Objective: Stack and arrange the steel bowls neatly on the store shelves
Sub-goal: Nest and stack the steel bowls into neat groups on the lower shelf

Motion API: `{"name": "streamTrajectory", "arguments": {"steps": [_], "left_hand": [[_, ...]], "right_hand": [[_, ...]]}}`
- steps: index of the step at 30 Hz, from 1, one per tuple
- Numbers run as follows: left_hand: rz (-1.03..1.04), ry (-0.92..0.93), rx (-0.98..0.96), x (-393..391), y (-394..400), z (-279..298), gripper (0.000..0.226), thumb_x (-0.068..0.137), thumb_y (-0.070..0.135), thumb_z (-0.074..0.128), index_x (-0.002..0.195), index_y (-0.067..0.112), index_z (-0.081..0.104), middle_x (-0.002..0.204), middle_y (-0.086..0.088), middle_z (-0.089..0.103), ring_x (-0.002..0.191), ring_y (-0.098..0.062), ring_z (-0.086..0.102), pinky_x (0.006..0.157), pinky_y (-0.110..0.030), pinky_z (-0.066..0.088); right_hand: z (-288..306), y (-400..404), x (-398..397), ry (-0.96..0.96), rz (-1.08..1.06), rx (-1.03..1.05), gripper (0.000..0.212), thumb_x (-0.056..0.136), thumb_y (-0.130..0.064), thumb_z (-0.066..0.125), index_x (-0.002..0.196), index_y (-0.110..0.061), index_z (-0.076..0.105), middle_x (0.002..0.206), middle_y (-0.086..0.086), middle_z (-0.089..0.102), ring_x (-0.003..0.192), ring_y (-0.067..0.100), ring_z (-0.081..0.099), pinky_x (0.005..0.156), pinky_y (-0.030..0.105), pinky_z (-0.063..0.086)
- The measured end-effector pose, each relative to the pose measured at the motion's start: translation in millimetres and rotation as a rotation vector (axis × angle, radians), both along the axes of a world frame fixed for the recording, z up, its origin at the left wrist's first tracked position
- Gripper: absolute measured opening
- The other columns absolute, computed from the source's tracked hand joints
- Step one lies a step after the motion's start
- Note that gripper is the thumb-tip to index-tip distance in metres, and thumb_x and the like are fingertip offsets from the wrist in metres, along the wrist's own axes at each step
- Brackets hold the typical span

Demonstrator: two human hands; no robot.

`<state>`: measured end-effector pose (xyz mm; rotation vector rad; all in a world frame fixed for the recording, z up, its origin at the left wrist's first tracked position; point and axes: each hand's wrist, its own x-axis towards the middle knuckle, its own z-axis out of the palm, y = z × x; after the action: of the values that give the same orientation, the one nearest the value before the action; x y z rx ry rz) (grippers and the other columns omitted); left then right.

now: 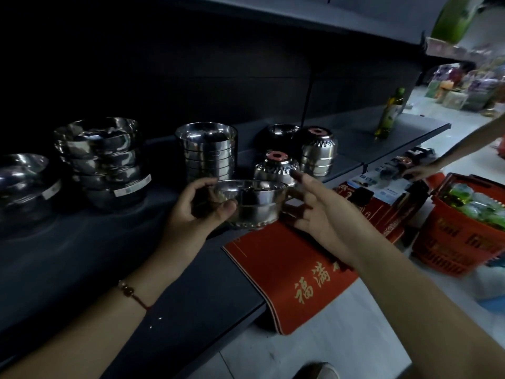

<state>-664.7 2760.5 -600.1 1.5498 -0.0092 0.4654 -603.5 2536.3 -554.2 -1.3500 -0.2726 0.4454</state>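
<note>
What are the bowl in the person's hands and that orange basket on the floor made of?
The bowl looks like polished steel: mirror-bright walls with sharp reflections and a ridged band near the base. The orange basket seems to be moulded plastic: matte, evenly coloured, with slotted sides, though blur leaves that uncertain.

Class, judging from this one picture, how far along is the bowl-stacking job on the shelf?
Done: upright stacks already stand on the shelf, one tall stack mid-shelf and a wider stack to its left. In hand: the left hand and right hand hold one patterned bowl at the shelf edge. Left: that bowl, plus the upside-down bowls beside it, look unsorted.
</note>
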Motion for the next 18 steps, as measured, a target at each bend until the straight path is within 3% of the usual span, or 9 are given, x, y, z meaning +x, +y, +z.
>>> {"name": "streamTrajectory", "arguments": {"steps": [2,4,8,10,12,15,18], "left_hand": [[-0.004,0.027,-0.027,0,6,-1,0.056,0.055,0.060,0.084,0.106,0.051,0.064,0.116,0.007,0.068,0.112,-0.015,0.065,0.097,-0.037,0.052],[-0.017,0.038,-0.077,2,12,0,0.069,0.047,0.069,0.084,0.110,0.052,0.064,0.124,0.005,0.066,0.116,-0.016,0.064,0.101,-0.045,0.050],[-0.052,0.032,-0.086,4,21,4,0.080,0.046,0.071,0.084,0.120,0.047,0.062,0.125,0.003,0.067,0.112,-0.014,0.066,0.099,-0.047,0.052],[-0.044,0.017,-0.033,2,23,6,0.076,0.050,0.072,0.082,0.120,0.052,0.060,0.129,0.003,0.065,0.118,-0.014,0.063,0.101,-0.042,0.051],[-0.007,-0.026,0.060,0,22,9,0.070,0.060,0.070,0.077,0.124,0.056,0.054,0.130,0.008,0.065,0.123,-0.007,0.059,0.100,-0.028,0.050],[0.088,-0.133,0.135,-1,19,16,0.060,0.077,0.045,0.070,0.134,0.043,0.049,0.120,0.010,0.068,0.116,0.001,0.061,0.089,-0.012,0.049],[0.161,-0.241,0.193,2,19,20,0.050,0.085,0.038,0.068,0.133,0.040,0.053,0.123,0.017,0.067,0.119,0.000,0.060,0.093,-0.016,0.049]], "right_hand": [[1,8,-4,-0.132,0.032,-0.077,0.043,0.091,-0.027,0.064,0.132,-0.032,0.056,0.124,-0.003,0.068,0.115,0.018,0.065,0.107,0.044,0.045],[0,17,-7,-0.286,0.012,-0.234,0.046,0.087,-0.030,0.071,0.129,-0.040,0.058,0.125,-0.011,0.066,0.115,0.012,0.064,0.106,0.041,0.046],[-3,31,-10,-0.495,-0.074,-0.418,0.047,0.080,-0.038,0.077,0.123,-0.041,0.058,0.113,-0.016,0.067,0.106,0.000,0.063,0.095,0.029,0.051],[-4,37,-14,-0.573,-0.102,-0.460,0.044,0.078,-0.040,0.078,0.115,-0.044,0.055,0.110,-0.021,0.064,0.103,-0.011,0.058,0.084,0.011,0.045],[-6,43,-16,-0.627,-0.127,-0.477,0.040,0.076,-0.043,0.078,0.105,-0.048,0.052,0.103,-0.030,0.060,0.098,-0.024,0.051,0.073,0.001,0.040],[-4,50,-14,-0.665,-0.162,-0.411,0.045,0.073,-0.044,0.080,0.109,-0.045,0.053,0.104,-0.027,0.062,0.101,-0.018,0.055,0.076,0.004,0.044],[2,58,-6,-0.712,-0.204,-0.324,0.050,0.072,-0.040,0.081,0.112,-0.048,0.052,0.111,-0.028,0.061,0.105,-0.013,0.056,0.081,0.005,0.046]]}}
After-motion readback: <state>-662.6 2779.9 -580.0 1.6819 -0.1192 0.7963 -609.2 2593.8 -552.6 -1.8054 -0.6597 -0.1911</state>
